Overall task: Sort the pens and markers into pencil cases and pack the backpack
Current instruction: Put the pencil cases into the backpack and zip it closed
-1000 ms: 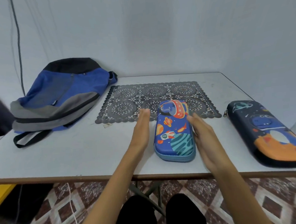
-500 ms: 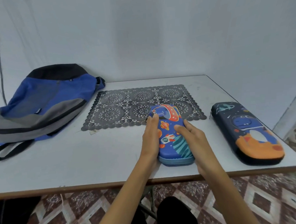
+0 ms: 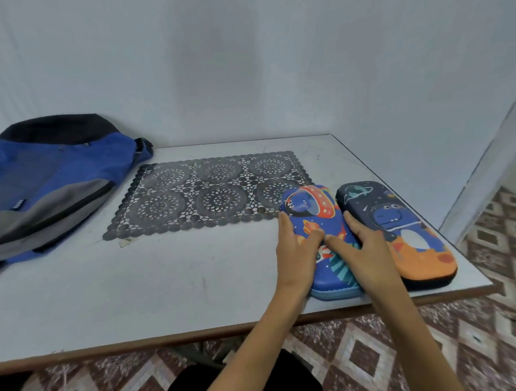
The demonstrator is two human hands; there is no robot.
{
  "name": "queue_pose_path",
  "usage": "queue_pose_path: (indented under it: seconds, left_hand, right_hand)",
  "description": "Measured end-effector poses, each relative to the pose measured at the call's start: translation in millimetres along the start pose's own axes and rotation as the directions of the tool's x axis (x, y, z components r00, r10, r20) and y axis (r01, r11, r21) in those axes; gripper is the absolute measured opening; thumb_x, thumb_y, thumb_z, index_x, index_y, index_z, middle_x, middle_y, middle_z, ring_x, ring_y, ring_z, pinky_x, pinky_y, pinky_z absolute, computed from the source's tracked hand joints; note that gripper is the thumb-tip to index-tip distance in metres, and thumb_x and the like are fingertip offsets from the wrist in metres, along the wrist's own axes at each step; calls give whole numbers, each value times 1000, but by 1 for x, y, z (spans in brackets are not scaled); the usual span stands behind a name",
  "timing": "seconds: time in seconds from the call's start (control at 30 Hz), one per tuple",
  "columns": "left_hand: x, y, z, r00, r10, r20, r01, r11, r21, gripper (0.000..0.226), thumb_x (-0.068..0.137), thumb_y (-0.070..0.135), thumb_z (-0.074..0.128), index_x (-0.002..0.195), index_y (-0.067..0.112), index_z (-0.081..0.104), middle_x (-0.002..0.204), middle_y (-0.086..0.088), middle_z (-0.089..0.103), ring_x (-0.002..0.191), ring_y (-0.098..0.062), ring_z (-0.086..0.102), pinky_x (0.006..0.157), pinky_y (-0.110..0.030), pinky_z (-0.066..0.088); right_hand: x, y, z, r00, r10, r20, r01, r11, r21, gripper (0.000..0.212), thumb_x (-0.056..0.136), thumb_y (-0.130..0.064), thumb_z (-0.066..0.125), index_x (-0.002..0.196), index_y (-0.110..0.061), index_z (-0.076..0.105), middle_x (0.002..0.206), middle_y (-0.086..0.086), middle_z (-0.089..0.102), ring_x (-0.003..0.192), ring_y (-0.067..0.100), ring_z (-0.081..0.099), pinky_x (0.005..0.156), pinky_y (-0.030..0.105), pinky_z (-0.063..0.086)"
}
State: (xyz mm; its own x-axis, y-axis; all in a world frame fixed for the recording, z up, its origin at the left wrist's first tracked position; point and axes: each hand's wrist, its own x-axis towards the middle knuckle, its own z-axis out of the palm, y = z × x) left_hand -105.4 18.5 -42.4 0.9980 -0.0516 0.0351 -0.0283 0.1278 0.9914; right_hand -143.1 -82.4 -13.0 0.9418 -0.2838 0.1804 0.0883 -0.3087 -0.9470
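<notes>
A blue pencil case [image 3: 311, 206] with a rocket and planet print lies zipped near the table's front right, side by side with a dark navy pencil case [image 3: 408, 232] that has an orange end. The two cases touch. My left hand [image 3: 295, 253] grips the blue case along its left side, thumb on the lid. My right hand [image 3: 368, 249] grips its right side, fingers wedged between the two cases. A blue, grey and black backpack [image 3: 50, 182] lies flat at the far left. No pens or markers are visible.
A dark lace placemat [image 3: 214, 191] covers the middle of the white table [image 3: 165, 284], its right corner under the blue case's far end. The table's right edge runs just past the navy case. A wall stands behind, patterned floor tiles below.
Both hands closed onto the blue pencil case and moved it right, from a clear gap to touching the navy case. The view has turned to the right.
</notes>
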Motion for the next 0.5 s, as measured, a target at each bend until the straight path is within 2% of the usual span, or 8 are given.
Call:
queue_pose_path:
  seconds: [0.1,0.17,0.23,0.3,0.37,0.43,0.5]
  left_hand:
    - [1,0,1,1000,-23,-3,23,1000,14,75,68,37,62,139,29,42,126,-5,64,111,-21,65,97,-45,52]
    - [-1,1,3,1000,-28,-6,28,1000,9,70,69,33,61,136,31,41,128,-6,62,113,-22,63,99,-44,50]
    - [-2,2,4,999,-34,1,34,999,-17,76,68,35,60,139,35,34,133,-4,59,119,-20,60,104,-44,46]
    - [-4,1,7,998,-32,60,34,999,-34,76,68,40,61,138,34,33,137,0,56,123,-18,57,107,-44,44]
    - [-3,1,-1,989,-44,139,50,998,-34,77,74,42,62,144,28,33,140,-1,54,126,-19,55,108,-47,43]
    - [-5,8,-13,975,-63,211,77,995,-56,68,82,37,63,144,27,36,145,-5,50,131,-23,51,111,-49,39]
    - [-8,23,-36,975,-61,215,53,998,43,64,91,36,60,146,35,28,159,0,28,144,-17,31,119,-43,27]
  right_hand:
    - [0,3,0,1000,-4,-12,3,994,-109,56,92,-13,62,144,-18,41,113,-17,54,108,6,54,95,22,40]
    - [-1,5,-1,1000,-10,13,13,980,-199,56,94,-16,59,146,-15,38,135,-8,49,124,7,45,100,18,30]
    - [1,4,-3,998,-16,58,33,953,-300,57,95,-18,56,148,-14,35,154,-4,33,140,9,31,106,17,21]
    - [2,0,-7,995,-6,103,46,922,-384,59,96,-19,54,150,-15,30,159,-3,21,144,10,22,111,21,17]
    - [2,-7,-4,990,-38,138,93,904,-416,59,96,-20,54,150,-18,30,159,-6,18,144,8,20,110,22,18]
    - [3,-13,0,978,-148,146,195,896,-399,61,95,-18,57,149,-26,32,154,-13,22,137,-3,20,103,11,18]
    - [6,-21,12,962,-224,153,263,909,-324,63,93,-16,60,149,-29,33,156,-12,22,133,-8,17,101,0,17]
